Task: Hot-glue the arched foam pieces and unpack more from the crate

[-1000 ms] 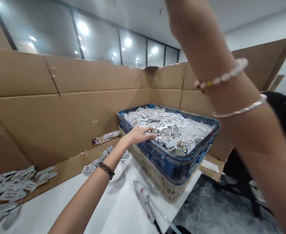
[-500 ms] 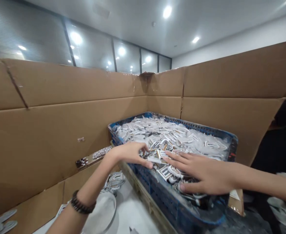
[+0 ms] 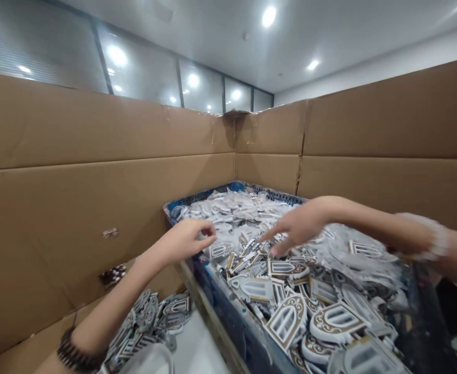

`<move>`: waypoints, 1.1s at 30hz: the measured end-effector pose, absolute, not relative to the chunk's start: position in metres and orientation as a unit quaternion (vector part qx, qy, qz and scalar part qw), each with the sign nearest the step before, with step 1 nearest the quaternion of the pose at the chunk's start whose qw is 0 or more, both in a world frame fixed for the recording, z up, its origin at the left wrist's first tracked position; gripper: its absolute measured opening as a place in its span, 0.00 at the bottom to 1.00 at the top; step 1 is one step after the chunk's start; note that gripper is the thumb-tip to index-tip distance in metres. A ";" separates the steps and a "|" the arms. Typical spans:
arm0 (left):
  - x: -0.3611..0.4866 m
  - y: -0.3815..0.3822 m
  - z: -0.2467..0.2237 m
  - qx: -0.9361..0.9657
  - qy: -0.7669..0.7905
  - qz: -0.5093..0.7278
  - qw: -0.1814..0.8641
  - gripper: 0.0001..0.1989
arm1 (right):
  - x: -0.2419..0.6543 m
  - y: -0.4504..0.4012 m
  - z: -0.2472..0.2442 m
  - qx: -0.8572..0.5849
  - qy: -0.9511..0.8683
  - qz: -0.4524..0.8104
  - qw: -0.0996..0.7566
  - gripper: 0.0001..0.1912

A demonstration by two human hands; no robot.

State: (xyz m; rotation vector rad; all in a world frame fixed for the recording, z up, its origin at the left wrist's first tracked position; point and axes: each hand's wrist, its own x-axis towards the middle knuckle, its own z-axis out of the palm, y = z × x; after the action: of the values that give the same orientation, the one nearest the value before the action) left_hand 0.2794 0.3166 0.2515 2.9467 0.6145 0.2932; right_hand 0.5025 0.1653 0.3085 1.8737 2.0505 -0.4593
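Observation:
A blue plastic crate (image 3: 223,296) is heaped with small white, arch-topped window-shaped pieces (image 3: 289,319), several with brown scrollwork and gold edges. Many at the back are in clear plastic bags (image 3: 236,202). Over the crate's left rim hovers my left hand (image 3: 187,239), its fingers curled and a gap between thumb and forefinger; I see nothing in it. Above the middle of the heap, my right hand (image 3: 304,223) points down and left with thumb and fingers apart. It looks free of any piece, though its fingertips are close to those below.
Cardboard walls (image 3: 107,208) stand behind and beside the crate. To its left, more window-shaped pieces (image 3: 174,311) lie piled on a white surface (image 3: 201,343), near a round, whitish translucent container (image 3: 150,358). A yellowish ledge (image 3: 209,322) runs under the crate's left side.
My right hand has lifted off the pieces at the front and moved back over the heap. My left hand has shifted left. The view has moved closer, showing more front pieces.

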 end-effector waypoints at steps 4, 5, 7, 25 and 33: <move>0.332 0.345 0.242 0.972 0.220 -0.073 0.025 0.39 | 0.514 0.250 0.264 0.620 0.765 -0.103 0.140 0.31; 0.345 0.351 0.236 0.969 0.223 -0.104 0.019 0.46 | 0.516 0.265 0.251 0.615 0.770 -0.096 0.141 0.32; 0.364 0.359 0.224 0.966 0.214 -0.143 0.007 0.53 | 0.520 0.288 0.229 0.605 0.776 -0.093 0.150 0.34; 0.376 0.368 0.209 0.973 0.141 -0.181 0.005 0.21 | 0.553 0.322 0.208 0.547 0.804 -0.185 0.141 0.26; 0.362 0.371 0.223 0.980 0.135 -0.136 0.057 0.16 | 0.566 0.327 0.221 0.540 0.825 -0.144 0.084 0.08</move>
State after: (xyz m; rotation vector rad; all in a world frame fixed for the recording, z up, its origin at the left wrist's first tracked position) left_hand 0.3621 0.3712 0.2230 2.9710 0.4093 -0.4127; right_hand 0.5662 0.3269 0.2212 1.6103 2.4631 -0.4299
